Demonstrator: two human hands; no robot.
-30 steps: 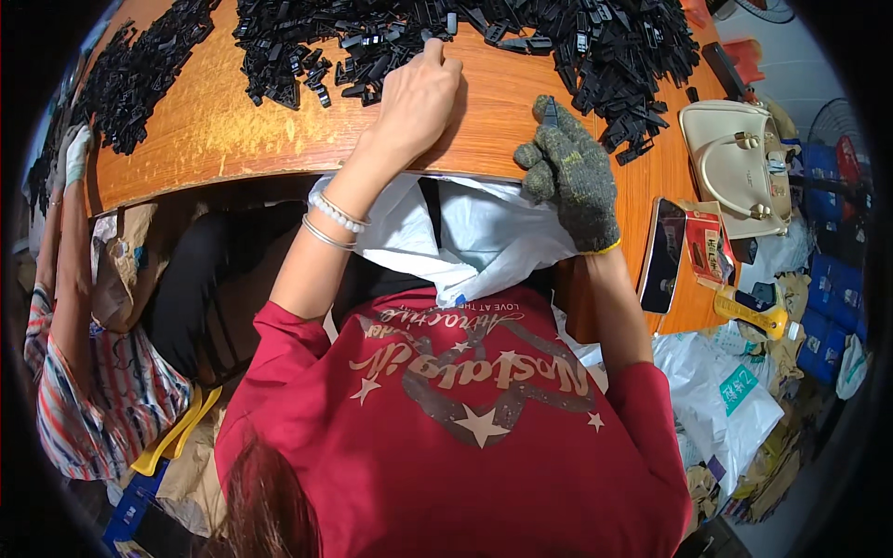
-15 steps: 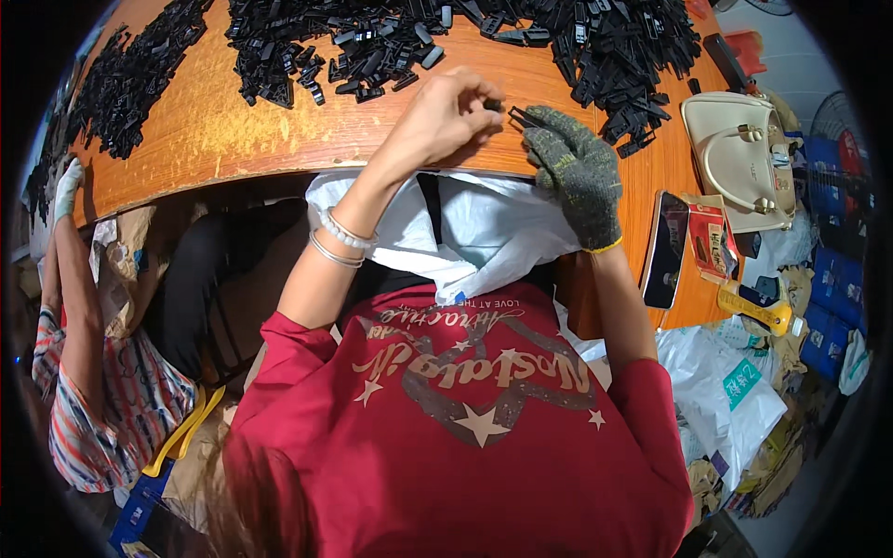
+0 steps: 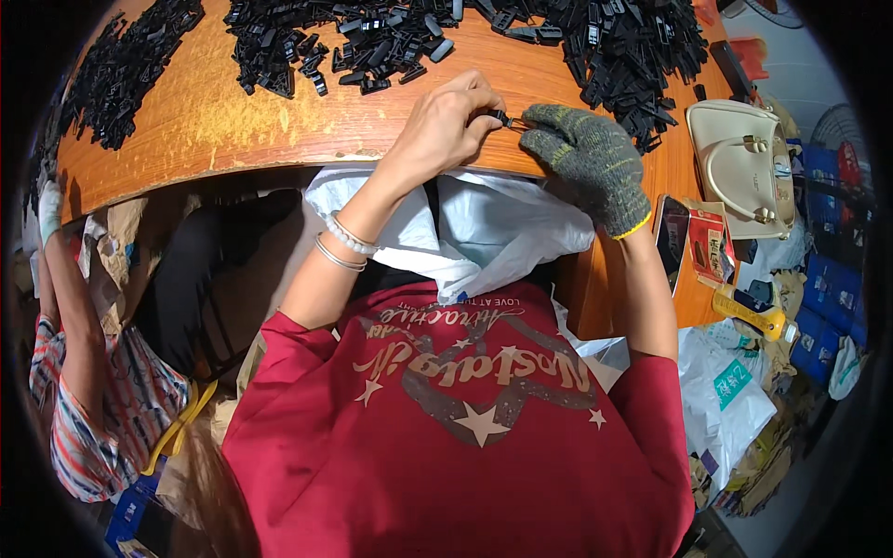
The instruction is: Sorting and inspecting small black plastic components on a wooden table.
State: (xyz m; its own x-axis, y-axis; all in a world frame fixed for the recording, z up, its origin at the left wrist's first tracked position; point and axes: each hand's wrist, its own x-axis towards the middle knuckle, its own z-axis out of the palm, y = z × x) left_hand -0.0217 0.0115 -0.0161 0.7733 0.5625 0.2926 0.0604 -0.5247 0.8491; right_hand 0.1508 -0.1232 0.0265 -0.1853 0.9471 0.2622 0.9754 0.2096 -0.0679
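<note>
Just above the table's near edge, my bare left hand [image 3: 442, 128] pinches a small black plastic piece [image 3: 502, 117] between thumb and fingertips. My right hand [image 3: 593, 160], in a dark grey knit glove with a yellow cuff, is closed on a slim black plastic part [image 3: 517, 125]. The two pieces meet end to end between my fingertips; whether they are joined is too small to tell. Beyond my hands lie a middle heap of black plastic parts [image 3: 358, 46] and a right heap [image 3: 628, 60]. Below them, a white plastic bag [image 3: 521, 232] hangs open over my lap.
Another heap of black parts [image 3: 130, 74] lies far left, near a co-worker's gloved hand [image 3: 51, 205]. To the right are a cream handbag [image 3: 735, 177], a phone [image 3: 672, 223] partly behind my forearm, a red packet [image 3: 710, 242] and a yellow bottle [image 3: 753, 314].
The two black pieces, apart before, now touch. My left hand has turned slightly, and my right wrist has swung to the right, covering part of the phone.
</note>
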